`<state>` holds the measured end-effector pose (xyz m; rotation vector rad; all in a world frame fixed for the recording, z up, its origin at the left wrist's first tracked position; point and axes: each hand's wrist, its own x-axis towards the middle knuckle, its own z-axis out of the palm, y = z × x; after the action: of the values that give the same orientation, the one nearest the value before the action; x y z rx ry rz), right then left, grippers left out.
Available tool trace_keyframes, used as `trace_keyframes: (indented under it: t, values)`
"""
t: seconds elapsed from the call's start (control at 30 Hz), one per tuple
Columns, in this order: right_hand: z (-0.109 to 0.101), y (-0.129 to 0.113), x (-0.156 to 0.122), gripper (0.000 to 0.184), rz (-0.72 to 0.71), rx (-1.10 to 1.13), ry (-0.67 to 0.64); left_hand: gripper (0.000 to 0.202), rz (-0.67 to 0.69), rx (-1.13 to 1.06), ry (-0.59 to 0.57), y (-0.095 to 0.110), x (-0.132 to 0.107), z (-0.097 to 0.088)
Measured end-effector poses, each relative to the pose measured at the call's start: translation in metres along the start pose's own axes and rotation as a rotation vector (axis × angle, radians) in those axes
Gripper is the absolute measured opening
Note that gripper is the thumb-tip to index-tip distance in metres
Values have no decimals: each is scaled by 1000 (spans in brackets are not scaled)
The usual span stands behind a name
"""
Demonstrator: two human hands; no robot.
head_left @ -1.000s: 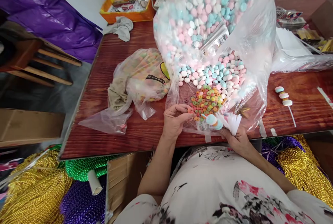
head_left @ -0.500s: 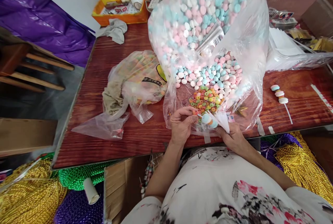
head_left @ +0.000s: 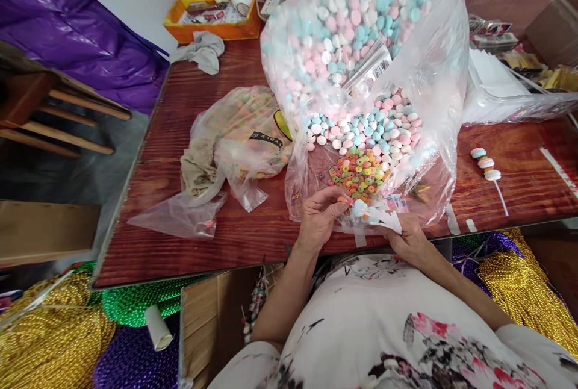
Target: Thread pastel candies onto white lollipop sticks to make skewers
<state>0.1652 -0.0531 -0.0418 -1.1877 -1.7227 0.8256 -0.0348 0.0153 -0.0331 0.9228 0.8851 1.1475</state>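
My left hand is pinched on a small ring candy at the edge of a heap of coloured ring candies. Beside it, my right hand grips a bunch of white sticks, one of them threaded with pale round candies. Both hands rest at the mouth of a large clear plastic bag lying open on the red wooden table. That bag is filled with pink, blue and white disc candies.
A finished candy stick lies on the table to the right. A crumpled plastic bag sits left of the big one. At the back stand an orange tray and a clear bin. Bead strings pile up below the table's edge.
My left hand has drawn in from the ring candy heap toward the stick in my right hand. The view shifted slightly.
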Motion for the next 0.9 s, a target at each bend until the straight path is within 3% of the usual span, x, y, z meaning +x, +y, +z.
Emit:
trace_keyframes:
  t: [0.17,0.4,0.57,0.9]
  values:
    - [2,5,-3,23,-15,8,11,25,40,45,-71,-2,-3,2]
    - [-8,5,-1,21,-52,-82,-98,35,-108,66,-209,3,-5,-5]
    - [-15,4,-1,20,70,-128,-131,26,-2,220,-174,0,-5,-8]
    - [0,1,-2,26,130,134,-25,36,31,295,-228,-19,-9,2]
